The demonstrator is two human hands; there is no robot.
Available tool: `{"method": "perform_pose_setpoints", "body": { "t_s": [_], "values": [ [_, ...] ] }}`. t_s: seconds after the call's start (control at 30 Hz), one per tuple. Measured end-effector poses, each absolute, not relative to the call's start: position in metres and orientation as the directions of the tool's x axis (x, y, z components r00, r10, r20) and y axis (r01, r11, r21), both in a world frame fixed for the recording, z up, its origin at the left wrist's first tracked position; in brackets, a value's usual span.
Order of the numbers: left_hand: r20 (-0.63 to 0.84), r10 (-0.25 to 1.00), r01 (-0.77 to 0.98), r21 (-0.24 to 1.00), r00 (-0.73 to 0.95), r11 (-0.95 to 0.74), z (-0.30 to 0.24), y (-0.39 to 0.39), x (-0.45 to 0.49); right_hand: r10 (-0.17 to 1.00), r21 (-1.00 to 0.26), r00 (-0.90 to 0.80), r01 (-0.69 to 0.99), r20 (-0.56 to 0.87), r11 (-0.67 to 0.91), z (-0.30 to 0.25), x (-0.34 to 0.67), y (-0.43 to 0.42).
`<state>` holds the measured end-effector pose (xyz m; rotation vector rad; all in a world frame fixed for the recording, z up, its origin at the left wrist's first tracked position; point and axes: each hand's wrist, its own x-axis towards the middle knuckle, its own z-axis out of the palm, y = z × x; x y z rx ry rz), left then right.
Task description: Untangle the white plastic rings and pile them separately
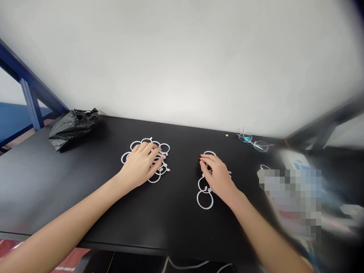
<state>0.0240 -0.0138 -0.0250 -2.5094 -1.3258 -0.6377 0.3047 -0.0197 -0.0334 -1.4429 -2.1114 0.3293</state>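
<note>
My left hand (140,161) lies over a cluster of thin white rings (154,178) with small tabs on them. Its fingers are apart, the thumb stretched along the right side of the cluster; part of the rings is hidden under the palm. To the right, my right hand (218,172) rests over a second, smaller group of white rings (205,200). Those fingers are stretched out to the left, with nothing visibly gripped. Some rings show above, left of and below this hand, and others are covered by it.
On the black table (176,216), a crumpled black plastic bag (75,127) sits at the back left. Wire-rimmed glasses (253,143) and a tiny yellow piece (226,135) lie near the wall. A blurred, partly pixelated package (292,201) is at the right. Blue metal framing (30,98) rises at the left.
</note>
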Motion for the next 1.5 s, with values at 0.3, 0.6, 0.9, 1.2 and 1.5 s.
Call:
{"method": "perform_pose_setpoints", "body": {
  "t_s": [0.3, 0.6, 0.9, 1.2, 1.5],
  "values": [
    [0.638, 0.578, 0.671, 0.127, 0.509, -0.731, -0.018, -0.027, 0.035, 0.797, -0.499, -0.181, 0.694, 0.576, 0.519, -0.028, 0.301, -0.021],
    [0.545, 0.660, 0.461, 0.472, 0.517, -0.751, -0.019, -0.050, 0.053, 0.601, -0.498, -0.183, 0.403, 0.778, 0.768, -0.011, 0.282, -0.042],
    [0.342, 0.752, 0.355, 0.722, 0.563, -0.594, -0.015, -0.053, 0.054, 0.630, -0.623, -0.343, 0.145, 0.697, 0.768, -0.013, 0.267, -0.057],
    [0.031, 0.897, 0.176, 0.977, 0.441, -0.121, -0.010, -0.043, 0.054, 0.612, -0.605, -0.411, 0.165, 0.676, 0.779, -0.016, 0.274, -0.052],
    [0.185, 0.852, 0.236, 0.913, 0.490, -0.334, -0.010, -0.048, 0.052, 0.635, -0.605, -0.352, 0.204, 0.688, 0.769, -0.016, 0.268, -0.056]
  ]
}}
